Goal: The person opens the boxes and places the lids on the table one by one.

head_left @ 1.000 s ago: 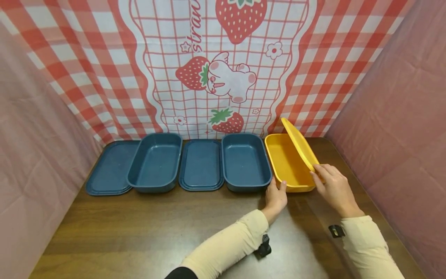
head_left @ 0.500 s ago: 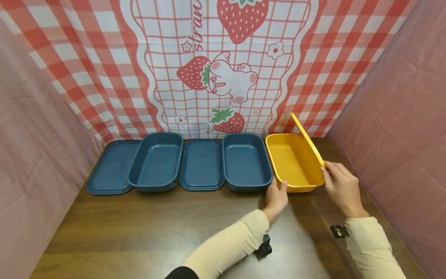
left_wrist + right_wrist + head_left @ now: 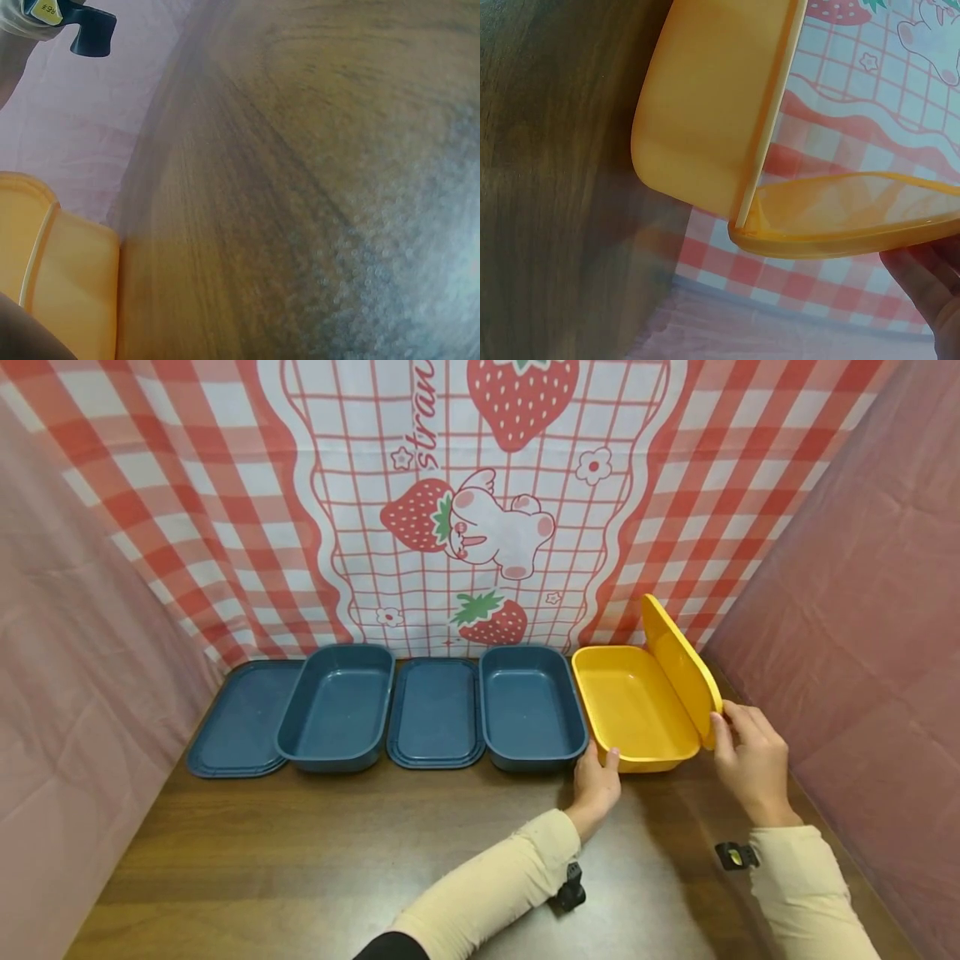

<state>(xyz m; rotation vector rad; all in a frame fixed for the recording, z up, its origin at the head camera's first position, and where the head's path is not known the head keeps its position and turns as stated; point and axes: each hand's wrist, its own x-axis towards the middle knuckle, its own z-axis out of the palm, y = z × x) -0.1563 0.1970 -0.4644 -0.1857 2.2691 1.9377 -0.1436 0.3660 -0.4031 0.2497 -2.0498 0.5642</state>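
In the head view a yellow food container (image 3: 630, 706) stands uncovered at the right end of a row. Its yellow lid (image 3: 681, 664) is raised on edge along the container's right rim, tilted outward to the right. My right hand (image 3: 752, 764) pinches the lid near its front corner; in the right wrist view the lid (image 3: 847, 244) meets the container's rim (image 3: 769, 135) at one corner. At the container's front left corner my left hand (image 3: 596, 787) grips the wall, thumb at the front and fingers in by the left side. Those fingertips are partly hidden.
Left of the yellow container stands a blue container (image 3: 532, 706), then a blue lid (image 3: 435, 714) lying flat, a larger blue container (image 3: 337, 706) and another flat blue lid (image 3: 243, 718). A checked cloth (image 3: 180, 527) hangs behind the wooden table (image 3: 300, 860); pink cloth (image 3: 847, 610) hangs at both sides.
My right hand has moved right with the lid, swinging it from over the container to upright and then outward past the right rim. The left hand has stayed at the container's corner.
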